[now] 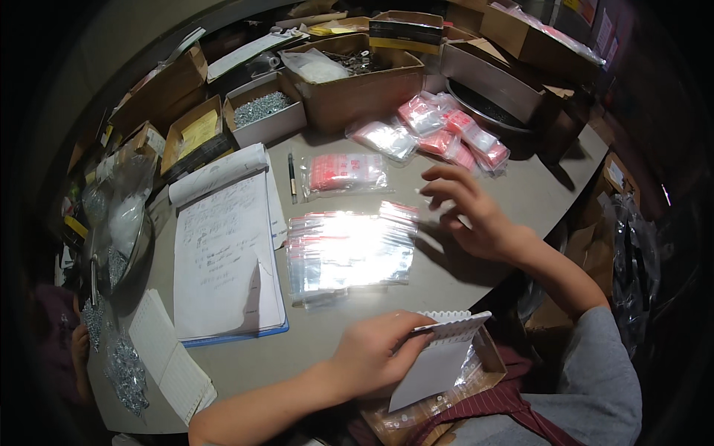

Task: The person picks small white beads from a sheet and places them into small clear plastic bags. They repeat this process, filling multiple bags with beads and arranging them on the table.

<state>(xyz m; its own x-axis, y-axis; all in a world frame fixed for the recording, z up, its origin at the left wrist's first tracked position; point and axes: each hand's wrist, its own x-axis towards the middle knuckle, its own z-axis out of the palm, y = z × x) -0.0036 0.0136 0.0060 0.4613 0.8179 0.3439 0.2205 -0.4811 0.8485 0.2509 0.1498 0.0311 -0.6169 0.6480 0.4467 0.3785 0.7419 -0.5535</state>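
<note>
1. Flat resealable bags (pixel 349 253) are spread, overlapping, on the bench (pixel 245 372); several could be dragged together if one is pulled, since they may cling.
2. The white scalloped-edged board (pixel 433 368) is clamped by the left grip (pixel 381 348), above the cardboard box (pixel 490 358); it could be dropped if tension is lost.
3. The right grip (pixel 472 217) is held with fingers apart, beside the bags; these could be scattered by a careless sweep.

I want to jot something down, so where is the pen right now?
In the head view, the pen lies left of centre in the upper half, between the blue-edged notepad and the clear packet with red print.
</note>
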